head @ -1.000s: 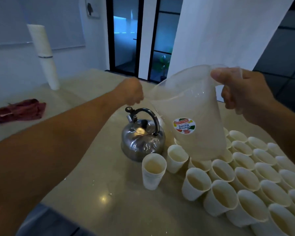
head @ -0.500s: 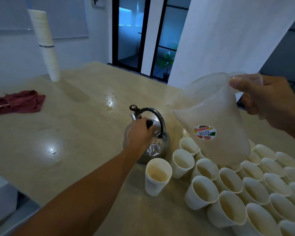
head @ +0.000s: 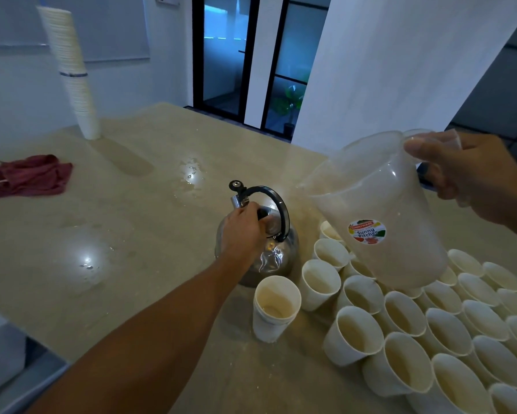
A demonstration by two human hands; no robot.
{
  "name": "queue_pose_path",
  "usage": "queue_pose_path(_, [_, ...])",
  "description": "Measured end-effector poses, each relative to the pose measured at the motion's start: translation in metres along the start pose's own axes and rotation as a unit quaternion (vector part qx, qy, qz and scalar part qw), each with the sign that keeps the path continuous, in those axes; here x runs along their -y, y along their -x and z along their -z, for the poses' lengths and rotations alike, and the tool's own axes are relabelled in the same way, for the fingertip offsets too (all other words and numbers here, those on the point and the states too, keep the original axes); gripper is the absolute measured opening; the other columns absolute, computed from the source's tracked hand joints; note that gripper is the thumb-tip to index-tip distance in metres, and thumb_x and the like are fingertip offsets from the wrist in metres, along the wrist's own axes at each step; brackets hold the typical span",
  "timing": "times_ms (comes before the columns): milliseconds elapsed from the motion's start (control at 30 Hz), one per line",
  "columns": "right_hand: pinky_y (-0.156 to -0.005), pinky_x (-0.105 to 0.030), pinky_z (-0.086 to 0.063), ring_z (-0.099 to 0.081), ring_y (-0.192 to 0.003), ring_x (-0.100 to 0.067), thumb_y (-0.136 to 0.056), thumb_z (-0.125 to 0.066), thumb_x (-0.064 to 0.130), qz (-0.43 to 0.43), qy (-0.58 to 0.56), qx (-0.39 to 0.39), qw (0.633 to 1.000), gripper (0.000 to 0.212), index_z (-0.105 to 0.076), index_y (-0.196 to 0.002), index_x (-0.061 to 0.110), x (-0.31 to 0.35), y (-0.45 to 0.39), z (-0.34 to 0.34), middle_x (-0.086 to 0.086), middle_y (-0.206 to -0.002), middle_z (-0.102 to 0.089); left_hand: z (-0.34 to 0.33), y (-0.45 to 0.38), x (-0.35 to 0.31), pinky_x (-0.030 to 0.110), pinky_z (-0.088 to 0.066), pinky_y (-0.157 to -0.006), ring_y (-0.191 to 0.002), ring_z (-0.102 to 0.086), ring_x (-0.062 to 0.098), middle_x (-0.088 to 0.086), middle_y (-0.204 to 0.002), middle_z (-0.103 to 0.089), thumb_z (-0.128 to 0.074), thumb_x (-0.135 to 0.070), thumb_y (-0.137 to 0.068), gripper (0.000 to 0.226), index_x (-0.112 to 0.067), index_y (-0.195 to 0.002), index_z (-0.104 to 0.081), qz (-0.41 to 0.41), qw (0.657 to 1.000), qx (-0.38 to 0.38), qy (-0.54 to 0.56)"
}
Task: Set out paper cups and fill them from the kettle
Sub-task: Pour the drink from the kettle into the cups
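Head view: upright kettle [head: 269, 249], spout away, left grip [head: 245, 231] around lid knob; right grip [head: 472, 174] clutching tilted pitcher [head: 385, 222].

Left hand [head: 245, 231] grips the lid knob of the steel kettle [head: 276, 258] on the table [head: 131, 234]. Right hand [head: 472, 177] holds the tilted plastic pitcher [head: 379, 210] above the paper cups [head: 400, 318].
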State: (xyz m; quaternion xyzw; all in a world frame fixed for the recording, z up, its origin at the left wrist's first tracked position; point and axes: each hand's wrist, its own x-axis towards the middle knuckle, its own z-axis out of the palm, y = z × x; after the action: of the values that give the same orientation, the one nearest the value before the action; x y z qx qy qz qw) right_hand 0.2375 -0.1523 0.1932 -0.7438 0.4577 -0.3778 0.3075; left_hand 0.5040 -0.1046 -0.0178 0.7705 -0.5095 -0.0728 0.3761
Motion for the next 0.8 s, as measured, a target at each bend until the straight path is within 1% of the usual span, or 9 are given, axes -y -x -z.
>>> queue_pose_path(167, [-0.037, -0.015, -0.03, -0.037, -0.036, -0.01, -0.084, -0.069, 0.053, -0.003, 0.008, -0.01, 1.0, 0.042, -0.072, -0.114, 0.023, -0.006, -0.002, 0.0, 0.005, -0.045, -0.045, 0.0, 0.001, 0.002, 0.042, -0.045, -0.094, -0.108, -0.055, 0.028, 0.007, -0.116, -0.064, -0.046, -0.029, -0.101, 0.026, -0.019, -0.122, -0.058, -0.006, 1.0, -0.002, 0.01])
queue_pose_path(333, [-0.037, -0.016, -0.031, -0.038, -0.038, -0.01, -0.084, -0.068, 0.053, 0.003, 0.019, 0.004, 1.0, 0.043, -0.071, -0.114, 0.021, -0.007, -0.003, -0.002, 0.004, -0.046, -0.046, -0.002, -0.001, 0.004, 0.046, -0.051, -0.087, -0.098, -0.062, 0.024, 0.0, -0.105, -0.068, -0.047, -0.046, -0.099, 0.029, -0.025, -0.116, -0.058, -0.009, 0.998, -0.014, 0.053])
queue_pose_path(433, [-0.037, -0.017, -0.033, -0.04, -0.041, -0.011, -0.085, -0.067, 0.053, 0.005, 0.026, 0.02, 0.999, 0.044, -0.07, -0.115, 0.021, -0.006, -0.003, -0.001, 0.004, -0.048, -0.047, -0.002, 0.0, 0.006, 0.046, -0.052, -0.082, -0.094, -0.063, 0.027, 0.004, -0.101, -0.068, -0.045, -0.044, -0.1, 0.025, -0.026, -0.114, -0.055, -0.019, 0.997, -0.026, 0.066])
queue_pose_path(533, [-0.038, -0.018, -0.033, -0.039, -0.039, -0.011, -0.083, -0.069, 0.053, -0.005, 0.034, 0.019, 0.999, 0.044, -0.071, -0.113, 0.02, -0.006, -0.007, -0.002, 0.004, -0.046, -0.046, -0.001, 0.002, 0.008, 0.049, -0.053, -0.08, -0.092, -0.064, 0.029, 0.006, -0.102, -0.068, -0.038, -0.044, -0.102, 0.027, -0.027, -0.118, -0.051, -0.015, 0.994, -0.03, 0.1])
queue_pose_path(567, [-0.041, -0.02, -0.035, -0.039, -0.04, -0.012, -0.08, -0.071, 0.054, -0.008, 0.026, 0.022, 0.999, 0.047, -0.071, -0.112, 0.02, -0.005, -0.009, -0.002, 0.003, -0.046, -0.046, 0.0, 0.003, 0.007, 0.049, -0.053, -0.081, -0.094, -0.064, 0.029, 0.007, -0.103, -0.068, -0.037, -0.043, -0.102, 0.028, -0.026, -0.119, -0.051, -0.014, 0.993, -0.033, 0.11])
queue_pose_path(600, [-0.046, -0.025, -0.038, -0.04, -0.041, -0.014, -0.075, -0.074, 0.058, -0.007, 0.015, 0.027, 1.0, 0.053, -0.072, -0.113, 0.02, -0.005, -0.01, -0.001, 0.001, -0.047, -0.046, 0.001, 0.004, 0.006, 0.048, -0.053, -0.082, -0.095, -0.064, 0.029, 0.007, -0.105, -0.068, -0.038, -0.041, -0.103, 0.028, -0.024, -0.121, -0.052, -0.012, 0.993, -0.035, 0.116])
queue_pose_path(667, [-0.056, -0.036, -0.037, -0.039, -0.045, -0.019, -0.069, -0.077, 0.064, -0.004, 0.011, 0.033, 0.999, 0.061, -0.073, -0.112, 0.022, -0.004, -0.014, 0.0, -0.002, -0.048, -0.046, 0.0, 0.005, 0.006, 0.046, -0.052, -0.083, -0.097, -0.063, 0.029, 0.007, -0.107, -0.068, -0.041, -0.037, -0.103, 0.027, -0.024, -0.123, -0.053, -0.008, 0.991, -0.036, 0.126])
queue_pose_path(733, [-0.057, -0.037, -0.035, -0.039, -0.043, -0.018, -0.074, -0.075, 0.058, 0.002, 0.026, 0.039, 0.999, 0.052, -0.073, -0.111, 0.023, -0.003, -0.019, 0.001, -0.001, -0.046, -0.046, -0.003, 0.003, 0.008, 0.046, -0.052, -0.082, -0.096, -0.062, 0.029, 0.008, -0.105, -0.066, -0.043, -0.035, -0.103, 0.023, -0.025, -0.122, -0.052, -0.012, 0.992, -0.029, 0.124])
queue_pose_path(800, [-0.058, -0.04, -0.036, -0.038, -0.046, -0.02, -0.078, -0.075, 0.053, 0.004, 0.03, 0.048, 0.998, 0.045, -0.073, -0.112, 0.025, -0.005, -0.025, 0.002, -0.001, -0.045, -0.046, -0.004, -0.001, 0.011, 0.042, -0.051, -0.082, -0.097, -0.06, 0.025, 0.006, -0.106, -0.063, -0.044, -0.032, -0.103, 0.023, -0.025, -0.123, -0.052, -0.024, 0.992, -0.013, 0.125])
